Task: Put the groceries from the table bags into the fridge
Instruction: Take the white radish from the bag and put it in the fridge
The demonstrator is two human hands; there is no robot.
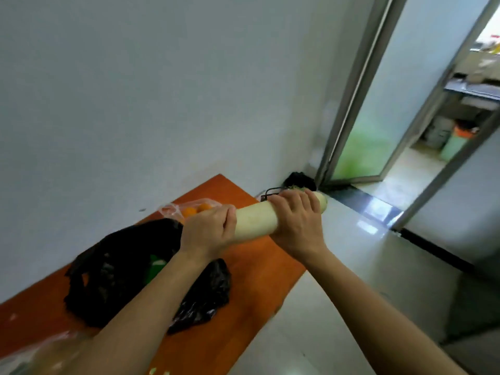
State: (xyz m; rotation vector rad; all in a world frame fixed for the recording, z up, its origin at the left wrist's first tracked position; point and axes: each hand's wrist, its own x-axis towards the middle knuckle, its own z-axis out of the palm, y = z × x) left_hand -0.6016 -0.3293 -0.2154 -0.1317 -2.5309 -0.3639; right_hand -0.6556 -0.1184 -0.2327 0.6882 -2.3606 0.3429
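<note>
The whole view is soft with blur, so small detail is hard to read. The left end of the white radish (255,221) is hidden inside the left hand (208,234), and the right hand (296,223) covers a stretch near its right end, where only a rounded tip with a greenish top shows past the knuckles. Both hands have their fingers (305,204) curled tight round the radish, holding it level in the air above the far right part of the orange counter (243,307). A thin dark loop (270,191) peeks out just behind the right hand; what it is cannot be told.

On the counter, a large black bag (116,272) lies open and crumpled, partly covered by the left forearm. Inside it shows something green (153,266) with a pale patch, too blurred to name. A second, smaller black bag (208,290) sits just to its right, its contents hidden. Farther back, a clear bag (173,209) holds oranges (189,211), mostly screened by the left hand. At the near left corner another clear bag (32,353) is cut off by the edge of the view, its contents indistinct.

On the floor (351,266), in the far corner beside the frosted glass door (378,104), lies a dark bundle (299,180), partly behind the radish tip. Through the doorway on the right stands a green bin (457,142) with an orange top.
</note>
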